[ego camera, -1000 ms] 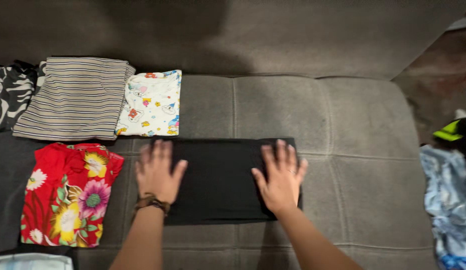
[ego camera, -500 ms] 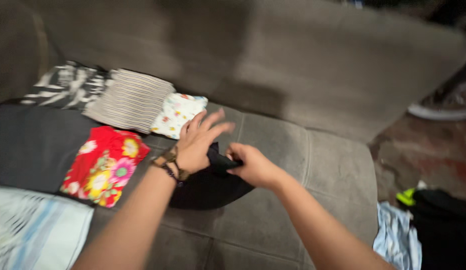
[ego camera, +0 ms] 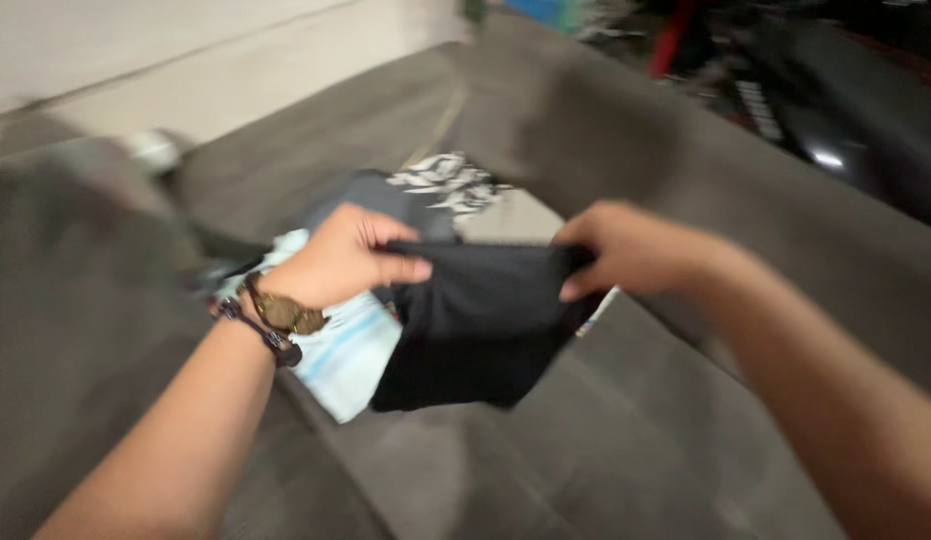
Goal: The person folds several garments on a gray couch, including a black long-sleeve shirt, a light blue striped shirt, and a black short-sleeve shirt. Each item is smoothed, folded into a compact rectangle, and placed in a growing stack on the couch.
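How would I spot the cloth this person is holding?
Look over the grey sofa. The left hand and right hand lift a folded cloth by its top corners. It is plain black; the clothes behind are pale blue or patterned.

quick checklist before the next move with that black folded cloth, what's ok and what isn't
1. Left hand grips the black cloth's top edge: ok.
2. Right hand grips the other top corner: ok.
3. Cloth lifted off the grey sofa: ok.
4. Fold holding together: cannot tell, picture blurred.
5. Light blue garment lies below the cloth, apart from it: cannot tell.
6. Black-and-white patterned garment beyond, untouched: ok.
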